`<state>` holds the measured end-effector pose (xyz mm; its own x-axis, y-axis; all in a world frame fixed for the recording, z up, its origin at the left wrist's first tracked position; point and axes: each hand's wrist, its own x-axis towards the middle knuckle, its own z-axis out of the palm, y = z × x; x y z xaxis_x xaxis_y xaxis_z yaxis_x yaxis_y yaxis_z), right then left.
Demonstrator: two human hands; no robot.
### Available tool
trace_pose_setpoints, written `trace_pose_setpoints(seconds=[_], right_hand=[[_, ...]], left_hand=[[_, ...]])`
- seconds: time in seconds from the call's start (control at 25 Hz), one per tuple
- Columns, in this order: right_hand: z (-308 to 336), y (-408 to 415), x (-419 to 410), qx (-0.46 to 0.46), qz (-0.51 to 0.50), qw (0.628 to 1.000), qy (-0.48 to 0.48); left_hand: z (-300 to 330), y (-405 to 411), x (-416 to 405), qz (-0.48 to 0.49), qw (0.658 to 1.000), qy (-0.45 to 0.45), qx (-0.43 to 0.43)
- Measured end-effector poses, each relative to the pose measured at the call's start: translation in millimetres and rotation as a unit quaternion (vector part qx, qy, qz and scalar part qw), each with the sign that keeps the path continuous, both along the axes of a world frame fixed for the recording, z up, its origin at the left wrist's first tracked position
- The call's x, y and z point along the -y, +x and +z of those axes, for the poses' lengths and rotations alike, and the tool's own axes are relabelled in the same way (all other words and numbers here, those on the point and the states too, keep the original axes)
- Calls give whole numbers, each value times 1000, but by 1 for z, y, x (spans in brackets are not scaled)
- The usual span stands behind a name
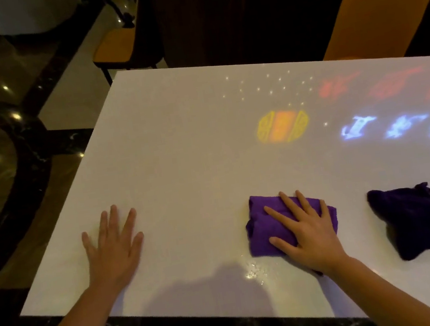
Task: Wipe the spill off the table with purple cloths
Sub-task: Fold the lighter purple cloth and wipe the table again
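Observation:
A folded bright purple cloth [261, 228] lies on the white table [179, 154] near its front edge. My right hand [306, 230] presses flat on top of it, fingers spread. Just in front of the cloth glisten small wet drops of the spill [255, 270]. A second, darker purple cloth [423, 219] lies crumpled to the right, untouched. My left hand [114, 249] rests flat on the bare tabletop at the left, fingers apart, holding nothing.
Coloured light patterns are projected on the table's far right half [283, 125]. An orange chair [385, 3] stands behind the table at the right, another [120, 46] at the back left. The table's left edge drops to a dark marble floor [1, 165].

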<state>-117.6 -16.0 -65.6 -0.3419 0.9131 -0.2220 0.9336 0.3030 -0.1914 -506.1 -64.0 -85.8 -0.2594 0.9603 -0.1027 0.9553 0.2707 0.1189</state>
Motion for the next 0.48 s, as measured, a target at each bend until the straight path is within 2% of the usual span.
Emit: trace_pose_setpoints(seconds=[0.08,0.16,0.24,0.32,0.36,0.48], right_hand=[[-4,-16,38,5,-74,997,20],[-6,-68,78,-3,-91,994,65],[-9,-131,99,-16,-5,997,71],[-13,-154,81,-5,62,991,115],[-14,-144,58,-5,32,991,128],[-15,-67,-15,-7,-190,976,108]], left_hand=[[-8,-2,3,10,1000,-6,8],[-11,-2,2,11,1000,3,4],[-10,-2,1,12,1000,8,-1],[-11,-2,2,11,1000,10,-6],[-12,-3,1,9,1000,12,-5],[-11,-3,2,-3,1000,21,22]])
